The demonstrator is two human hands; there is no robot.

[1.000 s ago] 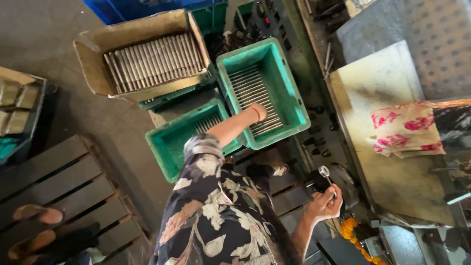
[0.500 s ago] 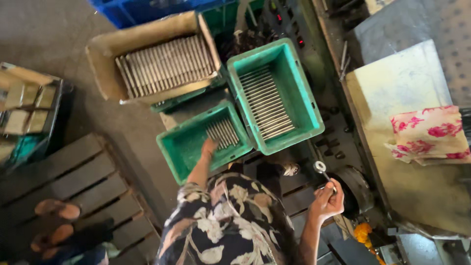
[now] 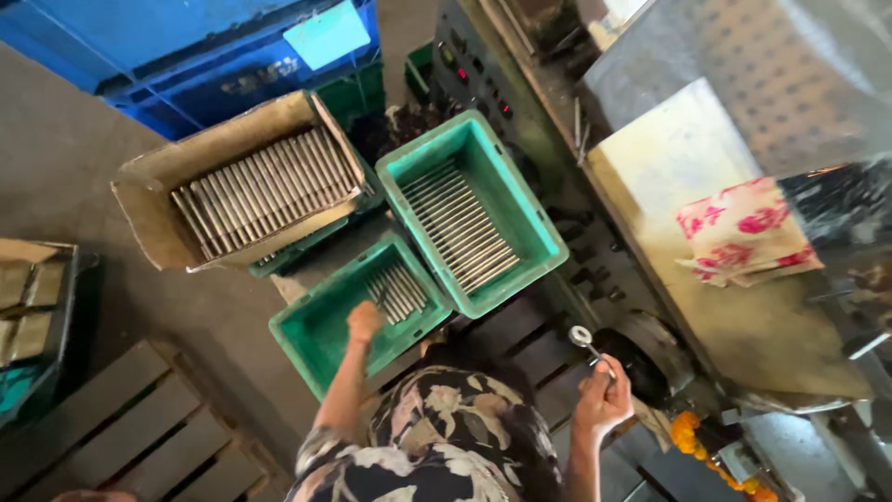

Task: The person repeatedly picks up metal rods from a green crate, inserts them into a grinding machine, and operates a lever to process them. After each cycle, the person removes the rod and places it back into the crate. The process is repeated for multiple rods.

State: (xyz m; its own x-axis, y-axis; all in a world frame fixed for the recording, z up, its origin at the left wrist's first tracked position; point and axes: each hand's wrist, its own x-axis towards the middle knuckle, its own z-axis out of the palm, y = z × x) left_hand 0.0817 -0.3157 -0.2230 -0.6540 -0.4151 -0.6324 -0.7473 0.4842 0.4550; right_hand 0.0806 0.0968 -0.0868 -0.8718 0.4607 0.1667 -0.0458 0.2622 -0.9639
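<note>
A bare grey concrete floor (image 3: 65,186) is seen from above, with a slatted wooden pallet (image 3: 121,437) at the near left and a dark metal machine (image 3: 576,232) running along the right.

At the far left a blue plastic crate (image 3: 186,56) is stacked, with a pale blue rectangular label (image 3: 325,33) fixed to its rim. Just near it a brown cardboard box (image 3: 153,228), its flaps open, is filled with a row of grey metal rods (image 3: 269,191). A larger green plastic tray (image 3: 534,237) holds thinner rods laid side by side; a smaller green tray (image 3: 316,335) sits just left and nearer, touching it, with a few short metal rods (image 3: 400,293) at its far end.

The left hand (image 3: 364,321) is closed into a fist over the smaller tray, beside those rods; whether anything is gripped cannot be told. The right hand (image 3: 604,400) is closed around a slim metal rod with a ring end (image 3: 583,337), held up near the machine. A folded pink-flowered cloth (image 3: 743,232) lies on a worn metal plate (image 3: 706,307) at the right.
</note>
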